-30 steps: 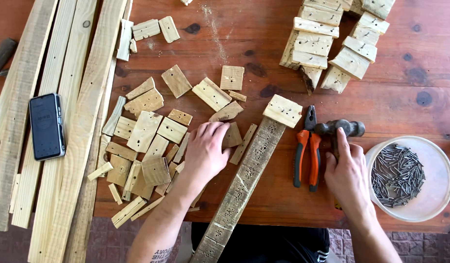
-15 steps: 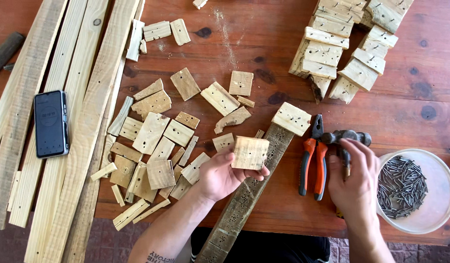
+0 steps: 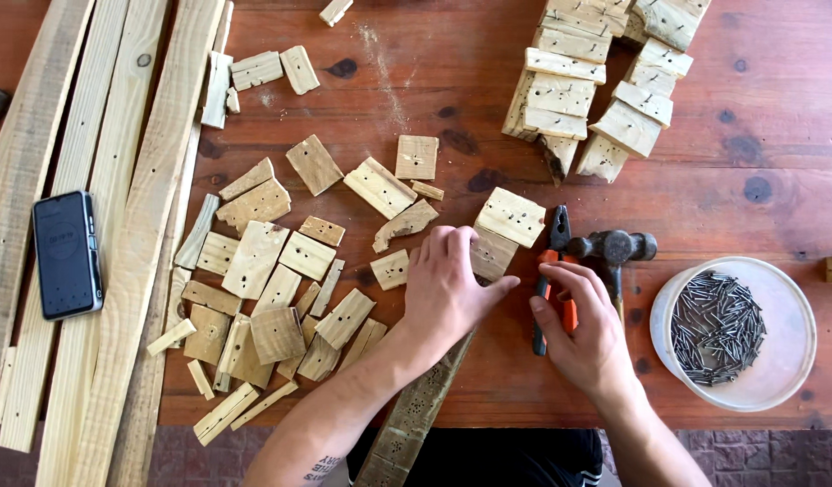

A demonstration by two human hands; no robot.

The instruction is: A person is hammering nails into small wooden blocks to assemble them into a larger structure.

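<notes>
My left hand lies over a small pale wood block and presses it onto a long wooden slat that runs from the table's front edge up to the right. A second block sits on the slat's far end, touching the first. My right hand rests with curled fingers on the orange-handled pliers and the handle of a dark hammer. Which tool it grips is hidden under the palm.
A white bowl of nails stands at the right. Many loose wood offcuts lie left of my hands. Stacked blocks sit at the back right. Long planks with a black phone lie along the left.
My left hand picked a block out of the offcuts, carried it right and laid it on the slat beside the end block. My right hand slid from the hammer head onto the handles.
</notes>
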